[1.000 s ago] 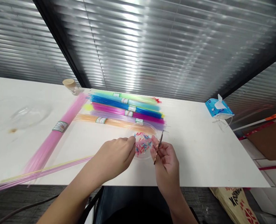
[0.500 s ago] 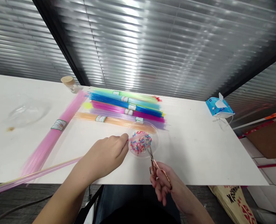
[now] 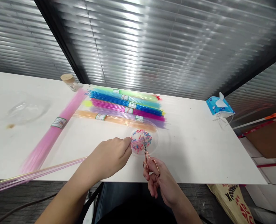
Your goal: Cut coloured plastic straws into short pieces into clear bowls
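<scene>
My left hand (image 3: pixel 115 155) is closed round a few thin pink and yellowish straws (image 3: pixel 46 171). Their long ends trail to the lower left past the table edge, and short pink ends stick out over a clear round bowl (image 3: pixel 154 144). Small red, blue and pink cut pieces (image 3: pixel 148 139) lie in the bowl. My right hand (image 3: pixel 157 179) grips rose-gold scissors (image 3: pixel 146 154) by the handles. The scissor blades point up over the bowl, at the straw ends; whether they touch them is hard to tell.
Bundled coloured straws (image 3: pixel 126 105) lie behind the bowl, a pink bundle (image 3: pixel 51 135) to the left. A wooden-lidded jar (image 3: pixel 69 82), clear plastic (image 3: pixel 28 109) and a blue tissue pack (image 3: pixel 220 106) are farther out. A paper bag (image 3: pixel 233 199) stands below the table.
The scissors and my right hand have moved left, towards the straw ends. My left hand has shifted slightly right, still holding the straws.
</scene>
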### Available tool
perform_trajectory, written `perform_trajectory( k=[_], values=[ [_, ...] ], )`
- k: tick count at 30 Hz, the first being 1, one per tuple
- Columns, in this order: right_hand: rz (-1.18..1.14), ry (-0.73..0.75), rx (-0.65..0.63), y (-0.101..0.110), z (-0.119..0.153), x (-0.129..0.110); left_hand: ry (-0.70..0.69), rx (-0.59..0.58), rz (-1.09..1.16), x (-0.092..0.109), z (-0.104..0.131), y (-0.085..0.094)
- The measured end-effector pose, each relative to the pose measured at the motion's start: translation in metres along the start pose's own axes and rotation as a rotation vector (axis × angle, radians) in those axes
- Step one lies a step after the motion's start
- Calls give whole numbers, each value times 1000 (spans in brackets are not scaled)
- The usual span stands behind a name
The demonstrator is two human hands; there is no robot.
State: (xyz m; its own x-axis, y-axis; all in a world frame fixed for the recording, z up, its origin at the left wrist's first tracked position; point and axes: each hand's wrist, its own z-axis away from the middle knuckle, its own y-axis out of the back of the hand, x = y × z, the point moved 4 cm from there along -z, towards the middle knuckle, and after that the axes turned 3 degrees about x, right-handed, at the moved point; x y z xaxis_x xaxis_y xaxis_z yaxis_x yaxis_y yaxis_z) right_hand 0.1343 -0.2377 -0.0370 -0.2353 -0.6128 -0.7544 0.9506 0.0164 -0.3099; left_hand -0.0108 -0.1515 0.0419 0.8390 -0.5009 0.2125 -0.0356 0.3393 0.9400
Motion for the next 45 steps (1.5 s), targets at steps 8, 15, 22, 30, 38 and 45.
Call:
perform_trajectory(
  k=[8, 15, 22, 30, 38, 45],
  values=[
    [-25, -27, 33, -2, -2, -2, -7, -19, -26, 2, -2, -2],
    [-7, -58, 38, -2, 1, -3, 12, -20, -51, 2, -5, 2],
    [16, -65, 47, -1, 4, -9, 17, -5, -44, 3, -3, 6],
    [32, -58, 53, 2, 2, -8, 15, -18, -74, 3, -3, 9],
    [43, -65, 58, 3, 3, -9, 6, -9, -101, 4, -5, 6],
    [10, -65, 63, 1, 2, -7, 0, -9, -96, 4, -4, 6]
  ],
)
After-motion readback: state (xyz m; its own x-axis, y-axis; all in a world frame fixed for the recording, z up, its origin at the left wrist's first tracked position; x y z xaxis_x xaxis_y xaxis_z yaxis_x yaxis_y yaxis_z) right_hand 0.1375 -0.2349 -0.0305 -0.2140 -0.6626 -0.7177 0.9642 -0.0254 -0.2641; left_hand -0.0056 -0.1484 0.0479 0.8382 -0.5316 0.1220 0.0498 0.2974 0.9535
